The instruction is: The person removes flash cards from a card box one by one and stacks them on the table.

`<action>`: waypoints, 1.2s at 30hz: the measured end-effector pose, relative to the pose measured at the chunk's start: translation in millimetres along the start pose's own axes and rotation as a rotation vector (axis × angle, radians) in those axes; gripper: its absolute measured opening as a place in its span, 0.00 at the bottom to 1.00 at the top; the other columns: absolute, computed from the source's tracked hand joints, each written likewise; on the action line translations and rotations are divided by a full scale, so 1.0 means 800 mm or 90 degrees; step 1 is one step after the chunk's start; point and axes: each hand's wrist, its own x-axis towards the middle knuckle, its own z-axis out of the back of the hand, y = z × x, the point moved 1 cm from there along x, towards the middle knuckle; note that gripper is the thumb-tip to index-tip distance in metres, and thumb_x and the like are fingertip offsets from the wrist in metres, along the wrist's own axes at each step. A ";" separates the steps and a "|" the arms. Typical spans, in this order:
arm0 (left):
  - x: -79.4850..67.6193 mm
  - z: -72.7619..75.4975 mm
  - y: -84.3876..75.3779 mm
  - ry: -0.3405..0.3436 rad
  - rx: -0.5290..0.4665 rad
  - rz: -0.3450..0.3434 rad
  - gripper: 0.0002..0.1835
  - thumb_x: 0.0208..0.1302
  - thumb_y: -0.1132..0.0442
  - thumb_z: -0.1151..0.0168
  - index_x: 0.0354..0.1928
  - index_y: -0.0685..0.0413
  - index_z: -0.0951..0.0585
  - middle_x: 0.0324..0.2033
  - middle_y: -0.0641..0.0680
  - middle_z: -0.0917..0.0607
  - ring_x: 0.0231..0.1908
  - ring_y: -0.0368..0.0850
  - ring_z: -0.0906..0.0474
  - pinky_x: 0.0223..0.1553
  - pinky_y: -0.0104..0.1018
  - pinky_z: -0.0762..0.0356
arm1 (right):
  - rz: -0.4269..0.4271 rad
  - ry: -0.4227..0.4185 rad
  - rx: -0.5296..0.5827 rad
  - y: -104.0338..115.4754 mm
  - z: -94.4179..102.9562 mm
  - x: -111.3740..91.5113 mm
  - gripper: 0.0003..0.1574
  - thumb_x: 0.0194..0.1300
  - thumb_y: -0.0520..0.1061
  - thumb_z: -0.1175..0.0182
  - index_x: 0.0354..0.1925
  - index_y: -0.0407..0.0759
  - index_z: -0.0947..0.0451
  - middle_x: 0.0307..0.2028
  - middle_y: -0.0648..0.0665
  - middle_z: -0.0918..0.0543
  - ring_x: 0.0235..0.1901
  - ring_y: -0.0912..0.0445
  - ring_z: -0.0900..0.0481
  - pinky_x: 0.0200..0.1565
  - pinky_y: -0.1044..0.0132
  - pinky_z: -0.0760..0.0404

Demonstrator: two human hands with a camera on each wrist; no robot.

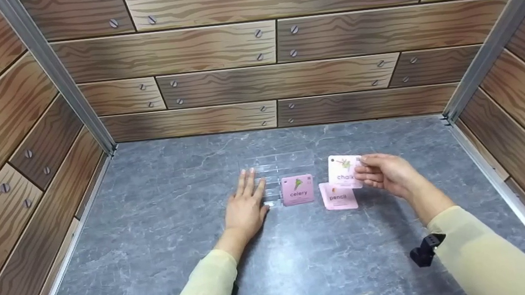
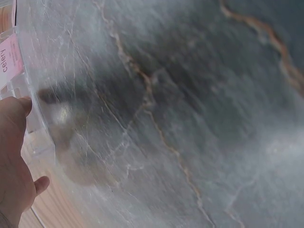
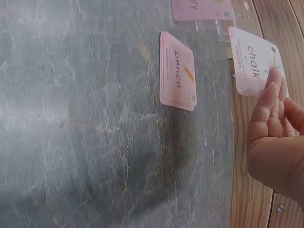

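Observation:
My right hand (image 1: 387, 174) pinches the right edge of a chalk flash card (image 1: 342, 171), held up with its picture facing me. Below it on the table lies a small stack of pink cards with a pencil card (image 1: 340, 200) on top; the right wrist view shows the stack's layered edge. A clear plastic card holder (image 1: 295, 160) stands left of the raised card, and a celery card (image 1: 298, 193) sits in its lower right compartment. My left hand (image 1: 245, 209) rests at the holder's left side with fingers extended.
The grey marbled tabletop (image 1: 157, 254) is bounded by wood-plank-patterned walls (image 1: 218, 86) at the back and both sides. Metal strips run along the corners and side edges. A black wrist camera (image 1: 426, 249) sits on the right sleeve.

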 end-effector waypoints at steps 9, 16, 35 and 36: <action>0.000 -0.001 0.000 -0.006 0.001 -0.002 0.39 0.72 0.45 0.32 0.80 0.47 0.30 0.82 0.58 0.42 0.82 0.58 0.50 0.61 0.59 0.20 | -0.038 -0.018 0.006 -0.006 0.014 0.003 0.15 0.83 0.42 0.45 0.61 0.38 0.32 0.33 0.44 0.08 0.34 0.55 0.08 0.38 0.66 0.11; -0.001 0.001 0.000 -0.006 0.001 0.001 0.39 0.72 0.45 0.32 0.80 0.47 0.31 0.83 0.58 0.42 0.82 0.58 0.50 0.61 0.59 0.21 | -0.063 -0.027 0.007 -0.015 0.019 0.008 0.14 0.83 0.41 0.45 0.60 0.39 0.31 0.33 0.44 0.08 0.33 0.55 0.08 0.38 0.67 0.11; -0.002 0.000 0.000 -0.002 0.006 -0.001 0.39 0.72 0.44 0.33 0.80 0.47 0.31 0.83 0.58 0.43 0.83 0.57 0.52 0.62 0.58 0.21 | -0.115 -0.033 -0.003 -0.038 0.019 0.022 0.08 0.82 0.41 0.45 0.54 0.38 0.27 0.31 0.45 0.08 0.30 0.57 0.08 0.34 0.69 0.12; -0.002 0.000 0.000 -0.002 0.005 -0.001 0.39 0.72 0.44 0.33 0.80 0.47 0.31 0.83 0.58 0.43 0.83 0.57 0.52 0.62 0.58 0.21 | -0.117 -0.033 -0.005 -0.039 0.019 0.023 0.08 0.82 0.41 0.45 0.54 0.38 0.26 0.31 0.44 0.08 0.30 0.57 0.08 0.35 0.69 0.12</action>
